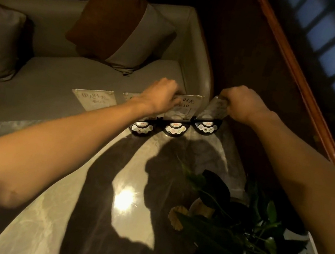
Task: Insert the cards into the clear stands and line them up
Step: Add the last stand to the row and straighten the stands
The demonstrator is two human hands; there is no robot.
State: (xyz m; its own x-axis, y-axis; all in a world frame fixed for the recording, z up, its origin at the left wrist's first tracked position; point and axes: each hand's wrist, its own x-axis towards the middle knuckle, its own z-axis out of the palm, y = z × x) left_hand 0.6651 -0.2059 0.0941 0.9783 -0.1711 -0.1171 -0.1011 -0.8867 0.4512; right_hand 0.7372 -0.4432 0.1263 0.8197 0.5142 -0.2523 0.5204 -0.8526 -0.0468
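Two hands work the row: our left hand point(160, 97) grips the middle stand point(184, 107), our right hand point(243, 104) pinches the end stand point(216, 109) beside it; we should nudge bases flush, keeping cards upright.

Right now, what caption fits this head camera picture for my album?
Two hands, left and right, each gripping a clear stand at the far edge of a marble table.
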